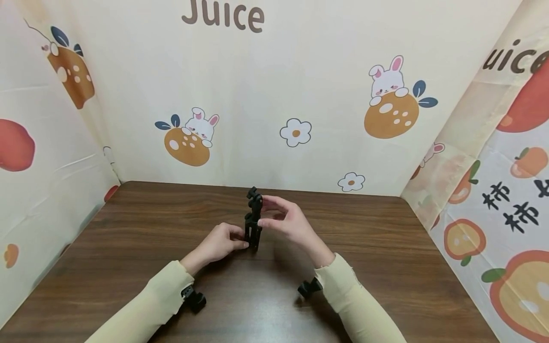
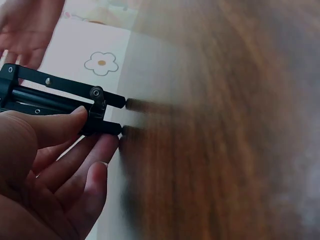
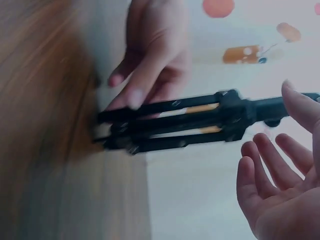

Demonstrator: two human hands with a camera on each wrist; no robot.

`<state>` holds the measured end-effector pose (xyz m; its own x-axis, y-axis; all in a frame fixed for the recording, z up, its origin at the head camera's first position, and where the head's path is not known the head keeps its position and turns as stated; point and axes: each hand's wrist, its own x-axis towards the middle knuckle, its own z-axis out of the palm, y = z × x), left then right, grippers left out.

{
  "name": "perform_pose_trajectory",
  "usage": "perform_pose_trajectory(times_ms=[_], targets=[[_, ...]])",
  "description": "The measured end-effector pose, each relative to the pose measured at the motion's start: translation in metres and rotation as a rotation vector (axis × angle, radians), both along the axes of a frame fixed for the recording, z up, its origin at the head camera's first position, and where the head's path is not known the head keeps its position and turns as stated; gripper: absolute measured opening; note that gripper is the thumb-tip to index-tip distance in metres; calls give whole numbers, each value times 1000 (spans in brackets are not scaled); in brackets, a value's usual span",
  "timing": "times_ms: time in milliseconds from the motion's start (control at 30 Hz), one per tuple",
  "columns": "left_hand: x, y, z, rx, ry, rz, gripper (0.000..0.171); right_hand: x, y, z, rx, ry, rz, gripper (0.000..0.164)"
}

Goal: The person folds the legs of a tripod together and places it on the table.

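A small black tripod [image 1: 254,221] stands upright on the table, its legs folded close together. My left hand [image 1: 221,242] pinches it low down; in the left wrist view, the thumb [image 2: 60,122] lies on one leg, with fingers behind. Beside the upper part is my right hand [image 1: 291,224]. In the right wrist view, this right hand [image 3: 285,190] has its thumb at the tripod's neck and its other fingers spread loosely, not wrapped around it. The feet of the tripod [image 3: 175,122] are near the tabletop; whether they bear on it is hard to tell there.
A dark brown wooden table [image 1: 171,205] lies under both hands. Behind it hangs a cream cloth [image 1: 257,85] printed with rabbits, fruit and flowers, and similar cloth closes off both sides. Black wrist cameras [image 1: 195,299] sit on the sleeves.
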<state>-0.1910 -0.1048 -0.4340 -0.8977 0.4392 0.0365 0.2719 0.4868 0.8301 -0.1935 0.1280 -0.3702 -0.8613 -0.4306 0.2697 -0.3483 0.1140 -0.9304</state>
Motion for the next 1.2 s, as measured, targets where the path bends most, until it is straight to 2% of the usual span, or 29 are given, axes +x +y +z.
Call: perform_pose_trajectory(times_ms=[133,300,500,567,733,833,967,1200], targets=[[0,2,1,2,34,-3,7,3,-4,12,-57,-6,-11,52],[2,3,3,-45,74,20,11,7,-12,23,-110,-20,-53,48],[3,4,3,-83,118,18,14,19,-18,42,-92,-38,-86,39],[3,5,3,-89,132,12,15,20,-18,42,-88,-44,-94,37],[4,8,4,-109,155,-3,17,11,-13,29,-97,-58,-110,36],[5,9,5,-113,137,-2,20,9,-9,25,-107,-56,-108,36],[7,11,7,-110,101,-5,21,8,-3,24,-133,-59,-124,35],[8,13,7,-151,136,-42,15,7,6,22,-138,-60,-158,36]])
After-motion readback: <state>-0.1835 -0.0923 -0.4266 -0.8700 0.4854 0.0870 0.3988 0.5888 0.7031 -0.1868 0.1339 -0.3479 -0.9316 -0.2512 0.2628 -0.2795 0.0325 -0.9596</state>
